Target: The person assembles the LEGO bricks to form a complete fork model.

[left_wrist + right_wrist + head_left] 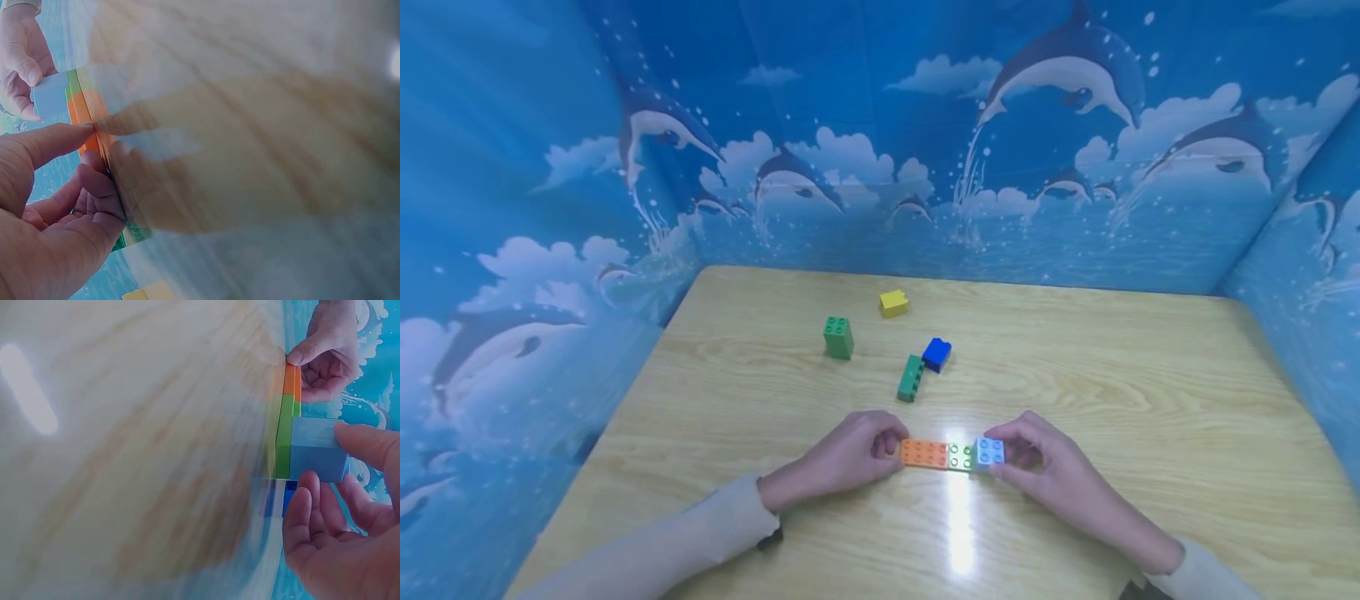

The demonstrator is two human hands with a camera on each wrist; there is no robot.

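An orange toy building brick (923,453) and a light green brick (959,457) lie end to end on the table in the head view. On the green brick's right end sits a light blue brick (990,451), taller than both. My left hand (857,446) pinches the orange brick's left end between thumb and fingers. With thumb and fingertips, my right hand (1048,467) grips the light blue brick. In the right wrist view, the blue brick (315,447) stands against the green brick (284,444), its base flush along the studded side.
Beyond the hands are a tall green brick (838,338), a yellow brick (893,303), a dark blue brick (936,355) and a dark green brick (911,378) on its side. A dolphin-print cloth (865,225) borders the wooden table (1150,375) at its back and sides.
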